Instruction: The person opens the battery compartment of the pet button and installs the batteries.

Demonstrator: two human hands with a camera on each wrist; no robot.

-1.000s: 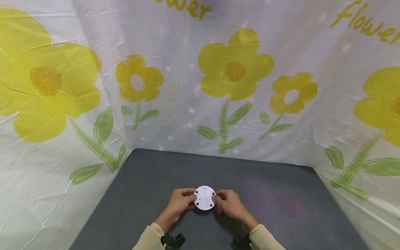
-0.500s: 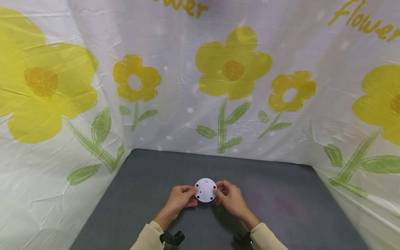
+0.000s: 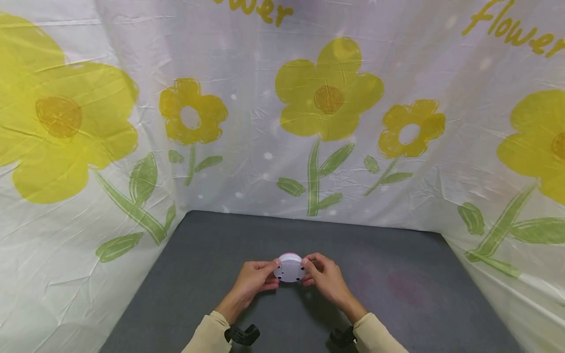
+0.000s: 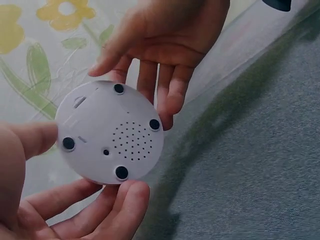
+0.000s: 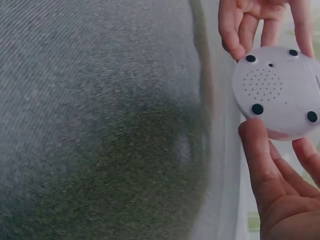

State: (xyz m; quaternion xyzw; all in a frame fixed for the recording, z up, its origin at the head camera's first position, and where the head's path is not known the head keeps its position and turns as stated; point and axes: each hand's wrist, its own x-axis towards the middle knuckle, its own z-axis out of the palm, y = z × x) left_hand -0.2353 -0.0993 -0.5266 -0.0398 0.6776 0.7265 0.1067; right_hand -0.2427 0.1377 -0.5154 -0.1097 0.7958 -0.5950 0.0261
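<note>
A white round device (image 3: 290,271) hangs between both hands above the dark table. Its flat face carries several black rubber feet and a patch of small speaker holes (image 4: 132,141). My left hand (image 3: 255,279) grips the left edge, the thumb on the rim and the fingers beneath. On the opposite edge, my right hand (image 3: 325,278) pinches the rim between thumb and fingers. In the right wrist view the device (image 5: 280,95) shows the same holed face. A slot-like mark lies near one edge in the left wrist view. The device's other face is hidden.
The dark grey table (image 3: 212,235) spreads around the hands. A white curtain (image 3: 247,162) printed with yellow flowers encloses its back and sides. Black wrist bands (image 3: 243,335) sit below the beige sleeves (image 3: 207,336).
Both hands have carried the device slightly farther from the body. It has tilted, so its side wall shows at the far edge in the head view. Both grips stay on it.
</note>
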